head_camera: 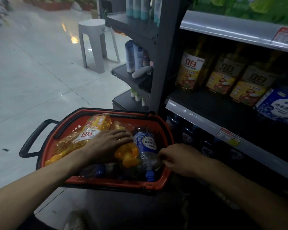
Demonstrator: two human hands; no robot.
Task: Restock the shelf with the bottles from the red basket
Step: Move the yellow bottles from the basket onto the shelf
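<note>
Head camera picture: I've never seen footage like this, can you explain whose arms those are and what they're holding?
No machine here: a person wears a camera on the head, so you look down along their own arms. In a red basket, the left hand rests flat on a lying yellow bottle; the right hand grips a blue bottle near its neck. To the right is the shelf, with similar yellow bottles standing on it.

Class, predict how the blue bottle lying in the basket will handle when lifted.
The blue bottle seems full, so probably heavy. Its round body lies on its side, so it may roll. Glossy plastic may slip.
</note>
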